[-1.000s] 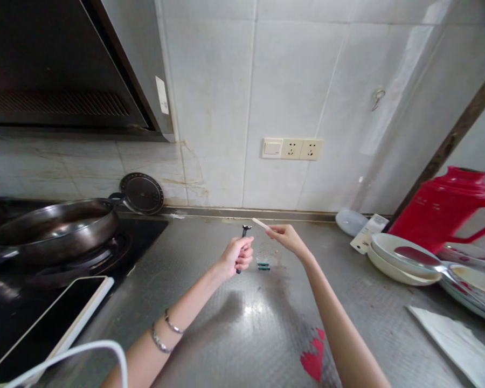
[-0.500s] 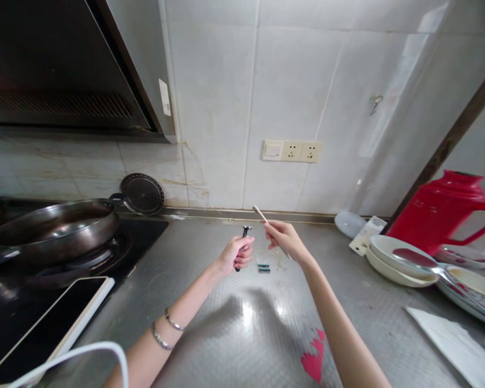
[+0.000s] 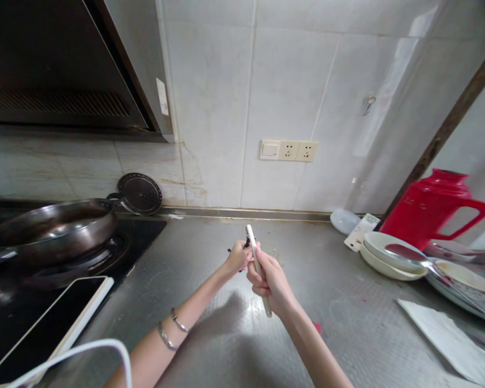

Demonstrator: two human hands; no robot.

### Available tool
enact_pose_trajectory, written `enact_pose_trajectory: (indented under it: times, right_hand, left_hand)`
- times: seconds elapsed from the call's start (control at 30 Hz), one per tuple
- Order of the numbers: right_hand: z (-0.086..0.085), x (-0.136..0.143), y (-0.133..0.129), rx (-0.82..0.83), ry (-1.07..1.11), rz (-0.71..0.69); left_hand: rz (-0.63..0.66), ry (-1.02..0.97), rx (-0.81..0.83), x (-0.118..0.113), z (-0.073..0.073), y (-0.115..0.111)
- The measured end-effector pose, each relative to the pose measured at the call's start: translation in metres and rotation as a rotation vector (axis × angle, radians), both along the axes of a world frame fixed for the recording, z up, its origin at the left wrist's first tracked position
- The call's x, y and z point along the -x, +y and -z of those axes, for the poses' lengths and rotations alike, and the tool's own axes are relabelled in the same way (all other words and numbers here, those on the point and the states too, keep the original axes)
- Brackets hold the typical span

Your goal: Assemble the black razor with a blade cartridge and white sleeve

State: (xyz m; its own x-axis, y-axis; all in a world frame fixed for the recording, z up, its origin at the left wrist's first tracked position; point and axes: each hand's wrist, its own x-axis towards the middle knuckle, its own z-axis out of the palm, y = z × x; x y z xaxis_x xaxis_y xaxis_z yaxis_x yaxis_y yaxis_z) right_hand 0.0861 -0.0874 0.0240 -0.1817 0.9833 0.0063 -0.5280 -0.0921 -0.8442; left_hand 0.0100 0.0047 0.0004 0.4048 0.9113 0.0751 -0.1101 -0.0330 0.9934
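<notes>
My left hand [image 3: 238, 257] is closed around a slim black-handled tool [image 3: 247, 242]. Only short dark pieces of it show past the fingers, and its metal head is mostly hidden. Just to the right, my right hand [image 3: 272, 280] grips a long off-white stick [image 3: 255, 253] with rounded ends, tilted with its top leaning left. The stick crosses in front of the left hand's fingers, and the two hands meet or nearly meet above the steel counter [image 3: 194, 253]. Whether the stick touches the black tool I cannot tell. The small green cylinders seen earlier are hidden behind my hands.
Left, a pan [image 3: 64, 226] sits on the black stove, with a phone-like slab [image 3: 60, 334] and white cable [image 3: 119, 347] nearer me. Right stand a red thermos jug [image 3: 432, 210], stacked bowls [image 3: 392, 264] and a white paper [image 3: 440, 334]. A pink scrap [image 3: 317, 327] peeks past my right forearm.
My right hand has come down and left with the stick, which now stands more upright in front of my left hand. The left hand has turned, and the black tool's head is now mostly covered.
</notes>
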Motion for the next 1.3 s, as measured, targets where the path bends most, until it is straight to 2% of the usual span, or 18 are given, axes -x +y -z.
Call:
enact_pose_trajectory:
  times: [0.13, 0.33, 0.53, 0.73, 0.9, 1.1, 1.23, 1.3]
  right_hand:
    - [0.012, 0.01, -0.01, 0.075, 0.061, 0.031]
    - [0.006, 0.017, -0.012, 0.038, 0.071, 0.092]
    - [0.017, 0.022, -0.018, 0.079, 0.073, 0.082]
    - [0.011, 0.014, -0.015, 0.013, 0.04, 0.202]
    - [0.021, 0.017, -0.021, 0.098, 0.064, 0.166]
    - [0.013, 0.013, -0.016, 0.045, 0.071, 0.214]
    - [0.027, 0.017, -0.021, 0.106, 0.018, 0.145]
    - [0.034, 0.016, -0.026, 0.094, -0.049, 0.181]
  left_hand:
    - [0.038, -0.01, 0.051, 0.001, -0.003, -0.003]
    - [0.018, -0.003, -0.023, 0.0, 0.003, 0.001]
    - [0.055, -0.096, 0.036, 0.001, 0.001, 0.0]
    - [0.019, -0.016, -0.014, -0.003, -0.001, -0.005]
    - [0.047, -0.075, 0.058, -0.003, 0.0, -0.006]
    - [0.024, -0.015, 0.014, -0.006, 0.002, -0.01]
    - [0.009, -0.117, 0.094, 0.002, -0.008, -0.004]
    - [-0.013, -0.192, 0.1, 0.009, -0.013, 0.002]
